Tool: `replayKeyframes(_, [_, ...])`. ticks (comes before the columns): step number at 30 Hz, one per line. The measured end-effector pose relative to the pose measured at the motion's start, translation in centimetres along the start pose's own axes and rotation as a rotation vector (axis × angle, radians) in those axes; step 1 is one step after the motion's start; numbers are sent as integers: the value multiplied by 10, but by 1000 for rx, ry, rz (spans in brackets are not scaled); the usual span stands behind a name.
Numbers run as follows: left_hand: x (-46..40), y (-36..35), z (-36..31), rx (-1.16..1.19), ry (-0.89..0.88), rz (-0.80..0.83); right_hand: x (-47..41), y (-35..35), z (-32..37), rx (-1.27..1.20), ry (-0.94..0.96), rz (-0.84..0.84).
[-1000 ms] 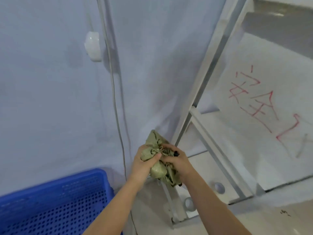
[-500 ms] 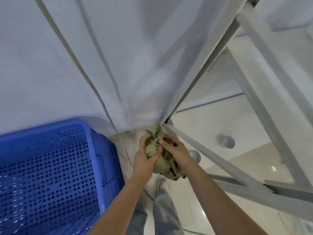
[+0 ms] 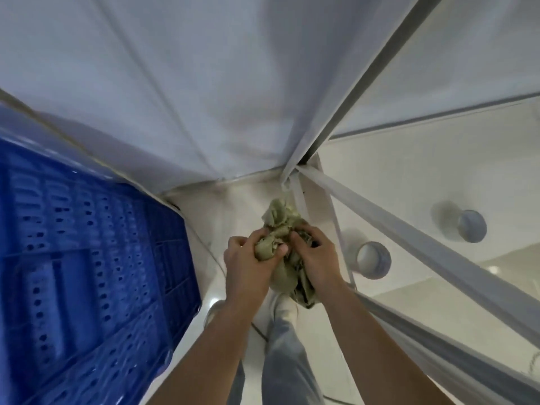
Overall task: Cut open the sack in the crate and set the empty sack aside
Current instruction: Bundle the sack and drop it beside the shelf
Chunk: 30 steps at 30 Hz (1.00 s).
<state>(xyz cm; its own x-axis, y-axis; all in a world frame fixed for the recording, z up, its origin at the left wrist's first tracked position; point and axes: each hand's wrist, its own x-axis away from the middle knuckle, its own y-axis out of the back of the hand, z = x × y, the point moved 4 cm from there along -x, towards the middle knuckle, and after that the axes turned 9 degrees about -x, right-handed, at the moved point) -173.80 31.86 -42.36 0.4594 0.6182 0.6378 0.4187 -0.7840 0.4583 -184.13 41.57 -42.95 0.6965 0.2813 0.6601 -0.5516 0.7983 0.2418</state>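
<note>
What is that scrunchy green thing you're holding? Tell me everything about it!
The sack is olive green, thin and crinkly like cloth or woven plastic. It looks empty, wadded into a tight, wrinkly ball. The left hand and right hand squeeze it from both sides, above the floor, right of the blue crate. One crumpled end sticks up; another hangs below.

The sack (image 3: 282, 229) looks like crumpled matt cloth, the crate (image 3: 87, 258) perforated glossy plastic, the floor (image 3: 233, 209) smooth and shiny.

Both hands closed together, arms out in front.
Left hand (image 3: 248, 258) and right hand (image 3: 314, 257) sit side by side, fingers curled tight around the crumpled sack (image 3: 282, 229); forearms bare, extended forward and down.
</note>
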Motion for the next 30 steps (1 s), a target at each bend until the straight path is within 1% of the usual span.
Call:
replayKeyframes(5, [-46,-28,32,-222,-61,-57,-53,-11,-54,30,-51,-122])
replayKeyframes(8, [-71,-48,50,-244,-108,5,-88,-20,-75,45,-84,-133])
replayKeyframes(11, [-95,-68,66,-347,-90,91,-123,-39,-83,36,-86,-40])
replayKeyframes(13, [-112,-74,74,-433,-71,70,-142,-53,-85,53,-111,53])
replayKeyframes(15, [-131,-76,79,-482,-64,33,-155,-68,-89,3,-143,155])
replayKeyframes(17, [-151,-78,82,-550,-63,28,-164,-78,-97,-42,-171,210])
replayKeyframes(21, [-188,-87,84,-671,-92,46,-190,-84,-110,-187,-202,240])
replayKeyframes(24, [-213,-97,89,-722,-125,68,-212,-84,-118,-184,-192,262])
replayKeyframes(27, [-234,-105,97,-720,-158,77,-230,-86,-128,-172,-216,293])
replayKeyframes(30, [-250,-114,105,-675,-150,68,-244,-86,-134,-157,-234,260])
